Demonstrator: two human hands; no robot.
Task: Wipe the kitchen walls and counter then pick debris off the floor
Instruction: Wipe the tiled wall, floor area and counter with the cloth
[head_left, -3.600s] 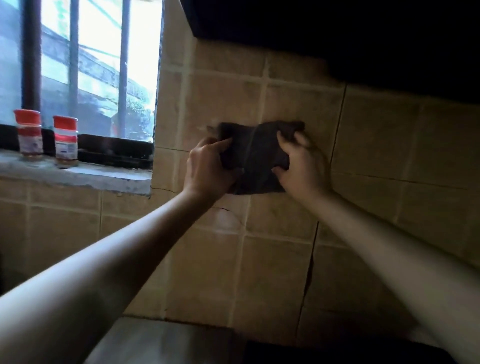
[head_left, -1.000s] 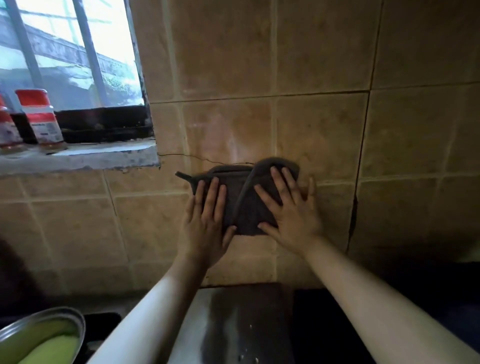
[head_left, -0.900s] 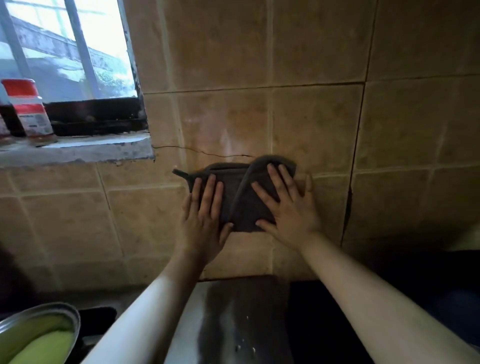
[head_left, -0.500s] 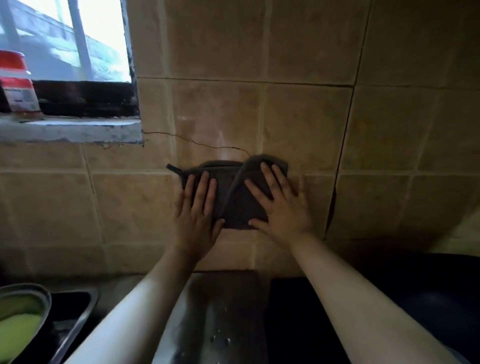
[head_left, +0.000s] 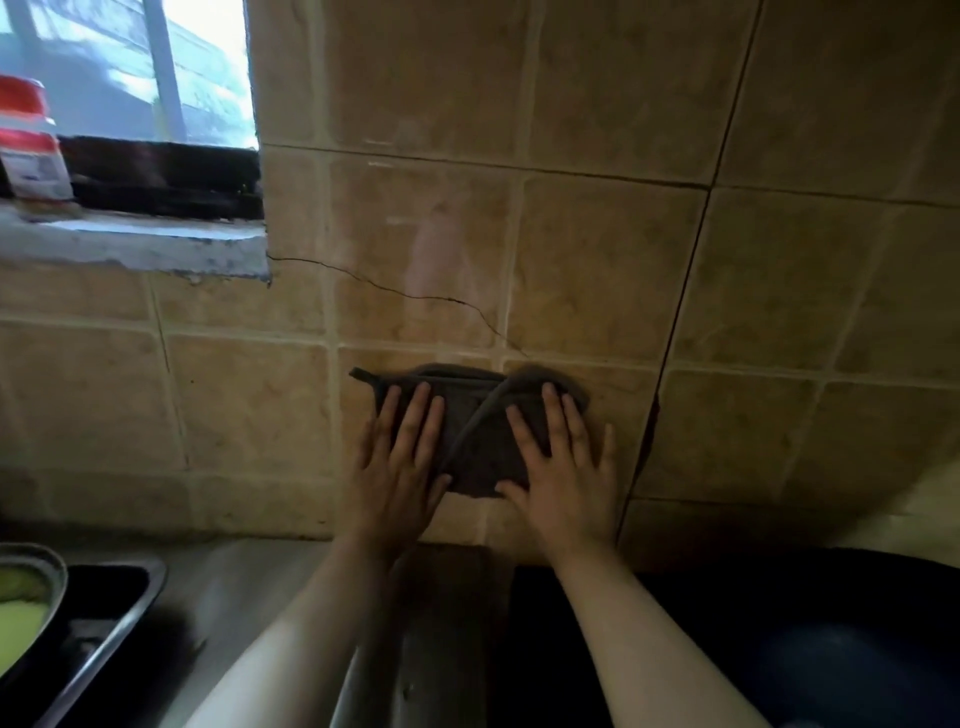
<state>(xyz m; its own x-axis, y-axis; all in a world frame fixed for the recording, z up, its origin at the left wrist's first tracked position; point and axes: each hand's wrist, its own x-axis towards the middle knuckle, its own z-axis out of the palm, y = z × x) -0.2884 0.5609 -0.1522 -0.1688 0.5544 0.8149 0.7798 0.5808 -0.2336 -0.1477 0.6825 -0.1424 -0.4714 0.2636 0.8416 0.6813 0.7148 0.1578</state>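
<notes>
Our fingers (head_left: 415, 415) are straight and spread flat, and both our left hand (head_left: 397, 467) and our right hand (head_left: 558, 470) press a dark cloth (head_left: 478, 447) against the tan tiled wall (head_left: 597, 260), low in the middle of the frame, just above the bench (head_left: 447, 623). We think we are on the wall-wiping step, close to the bottom row of tiles. Next we would need to push hard and slide the cloth over more tiles, near the window sill (head_left: 135, 247) at the upper left, then wipe the bench and pick bits off the floor.
</notes>
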